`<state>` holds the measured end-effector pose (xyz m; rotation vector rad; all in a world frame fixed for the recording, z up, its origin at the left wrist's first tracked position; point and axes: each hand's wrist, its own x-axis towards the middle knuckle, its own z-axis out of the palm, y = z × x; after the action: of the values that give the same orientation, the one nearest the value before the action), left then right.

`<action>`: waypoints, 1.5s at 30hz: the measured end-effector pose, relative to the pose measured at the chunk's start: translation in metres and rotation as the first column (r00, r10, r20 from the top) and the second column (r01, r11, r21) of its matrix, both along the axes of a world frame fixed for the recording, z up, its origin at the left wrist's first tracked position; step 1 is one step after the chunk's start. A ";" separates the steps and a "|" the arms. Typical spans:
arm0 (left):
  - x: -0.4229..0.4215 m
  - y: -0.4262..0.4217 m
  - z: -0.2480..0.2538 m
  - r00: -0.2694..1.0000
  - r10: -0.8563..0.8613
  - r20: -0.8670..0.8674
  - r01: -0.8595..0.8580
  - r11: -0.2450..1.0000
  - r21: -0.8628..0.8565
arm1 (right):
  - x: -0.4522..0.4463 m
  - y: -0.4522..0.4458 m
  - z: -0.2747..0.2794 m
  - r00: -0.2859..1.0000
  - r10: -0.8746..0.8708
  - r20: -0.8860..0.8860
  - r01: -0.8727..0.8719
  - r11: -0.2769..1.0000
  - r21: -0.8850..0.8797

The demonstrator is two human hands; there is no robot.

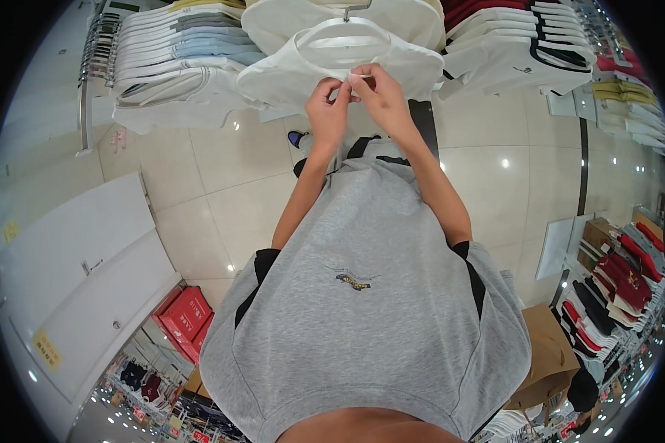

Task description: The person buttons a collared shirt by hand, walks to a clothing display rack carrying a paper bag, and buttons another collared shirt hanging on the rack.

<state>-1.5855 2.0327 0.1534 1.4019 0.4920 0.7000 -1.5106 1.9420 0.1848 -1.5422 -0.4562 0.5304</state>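
A white shirt (273, 71) hangs on a white hanger (345, 31) with a metal hook at the top centre. My left hand (329, 111) is at the front of its neckline, with thumb and fingers pinched together. Beside it, my right hand (379, 96) pinches at the same neckline, its fingertips close to those of the left. Both hands hold the collar edge of the shirt; anything small between the fingertips cannot be made out.
Rows of hanging shirts (192, 44) stand at the left, and white shirts with dark trim (521, 63) at the right. A white cabinet (89, 273), red boxes (187, 314) and a brown paper bag (545, 354) are lower down. Tiled floor (488, 170) lies below.
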 end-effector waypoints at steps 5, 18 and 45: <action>0.001 -0.001 0.001 1.000 0.004 0.024 -0.004 1.000 0.017 | -0.004 0.000 0.001 0.999 -0.020 -0.045 0.022 0.999 0.035; 0.003 0.005 -0.003 0.984 0.180 0.016 -0.146 0.739 0.658 | -0.004 0.005 -0.012 0.990 -0.139 0.018 0.136 0.986 0.094; 0.005 0.003 0.006 0.956 0.247 -0.159 -0.125 0.833 0.539 | -0.025 -0.012 -0.026 0.877 -0.039 0.479 0.119 0.983 -0.139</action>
<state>-1.5809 2.0358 0.1599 1.9839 0.6535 0.8836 -1.5357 1.9305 0.1589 -1.8479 -0.7351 0.1167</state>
